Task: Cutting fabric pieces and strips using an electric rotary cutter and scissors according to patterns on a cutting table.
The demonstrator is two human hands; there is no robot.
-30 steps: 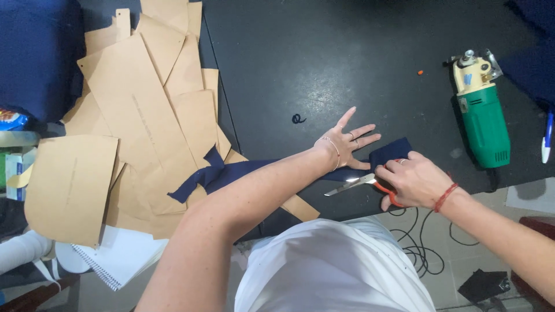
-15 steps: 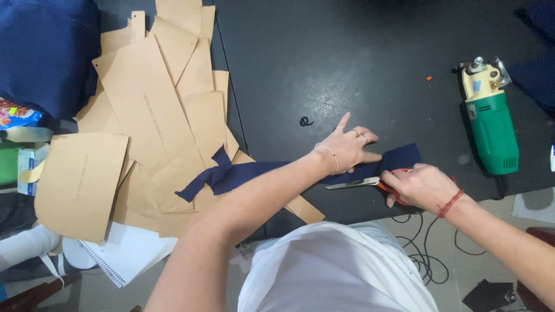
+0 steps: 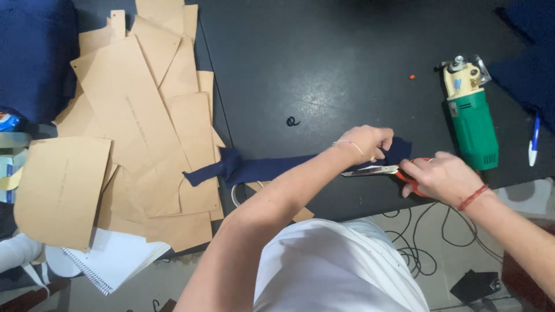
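Clearly, the navy fabric strip point(image 3: 272, 169) lies long and narrow — crumpled leftward.

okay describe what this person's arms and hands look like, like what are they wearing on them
Both forearms are bare, with no sleeves showing below the elbow. The left hand has a thin, pale bracelet at the wrist. The right hand has a red cord bracelet around the wrist. No gloves or rings can be made out. The person wears a white top.
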